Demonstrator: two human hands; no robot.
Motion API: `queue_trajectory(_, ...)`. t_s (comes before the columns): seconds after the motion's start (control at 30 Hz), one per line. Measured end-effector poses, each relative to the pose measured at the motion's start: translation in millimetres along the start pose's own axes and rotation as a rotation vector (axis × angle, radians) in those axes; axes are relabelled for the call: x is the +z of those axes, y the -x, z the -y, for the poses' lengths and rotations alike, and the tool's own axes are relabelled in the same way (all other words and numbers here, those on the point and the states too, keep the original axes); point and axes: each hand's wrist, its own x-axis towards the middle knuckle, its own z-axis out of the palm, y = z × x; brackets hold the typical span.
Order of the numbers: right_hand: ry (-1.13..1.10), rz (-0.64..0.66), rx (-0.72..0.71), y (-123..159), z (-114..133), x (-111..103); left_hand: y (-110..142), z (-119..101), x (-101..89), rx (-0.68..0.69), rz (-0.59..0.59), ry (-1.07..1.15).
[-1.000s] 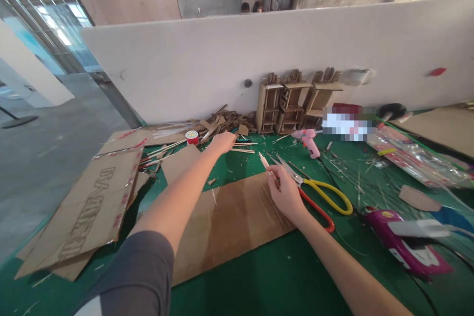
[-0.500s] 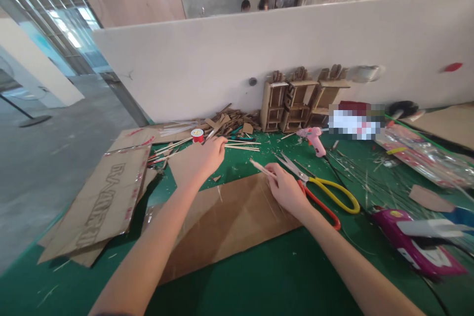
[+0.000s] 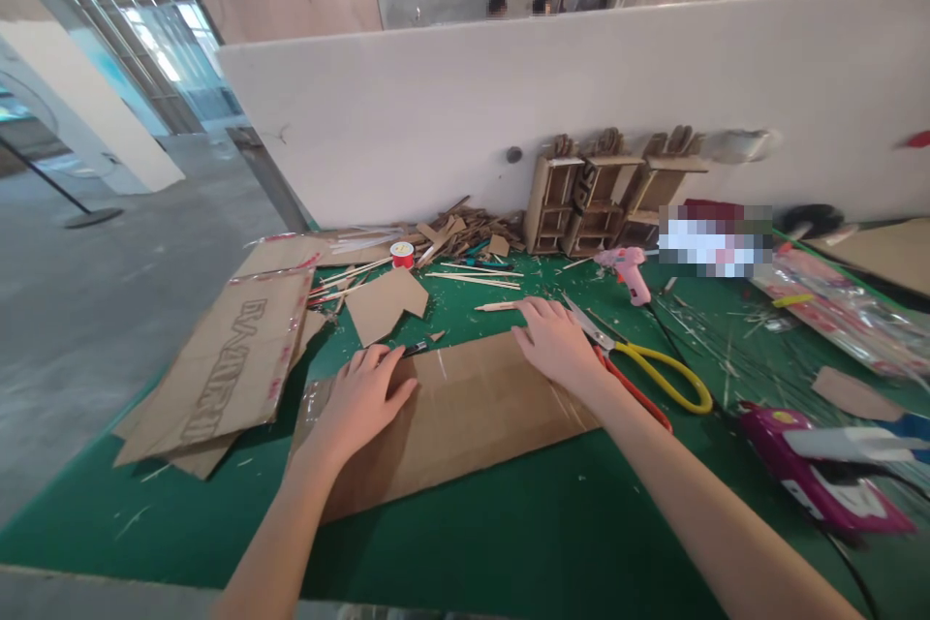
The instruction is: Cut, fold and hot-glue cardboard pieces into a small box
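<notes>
Head view: one long brown cardboard sheet [image 3: 465,431] lies flat on the green table [image 3: 523,542], right in front of me, under both my hands. My left hand [image 3: 365,394] is open, with its fingers spread over the far left part of the sheet. A small dark stick [image 3: 416,349] sits by its fingers, near the sheet's far edge. My right hand [image 3: 558,344] is open too, fingers a little bent, over the sheet's far right corner. A light pencil [image 3: 496,307] pokes out left of those fingertips; I can't tell if they touch it. Just to the right are big scissors [image 3: 663,375] with one yellow handle and one red.

Past the sheet lie a cut cardboard piece [image 3: 384,303] and some thin sticks [image 3: 476,281]. Farther back are a red spool [image 3: 402,256] and a pile of brown scraps [image 3: 472,228]. Three cardboard racks [image 3: 588,199] stand by the far white board [image 3: 407,126]. A pink glue gun [image 3: 626,269] lies to the right. On the left is more cardboard with big letters [image 3: 225,368].
</notes>
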Motion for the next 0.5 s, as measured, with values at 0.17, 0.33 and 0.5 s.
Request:
queue_trajectory(0.17,0.015,0.147,-0.017,16,-13,-6,1,-2,4.6,0.021,-0.072,0.001)
queue_trajectory(0.33,-0.005,0.222,-0.041,-25,-13,10,3,-6,6.5,-0.009,-0.123,0.012)
queue_trajectory(0.5,-0.042,0.249,-0.025,-67,-12,29,-1,-2,5.6,0.003,-0.121,0.037)
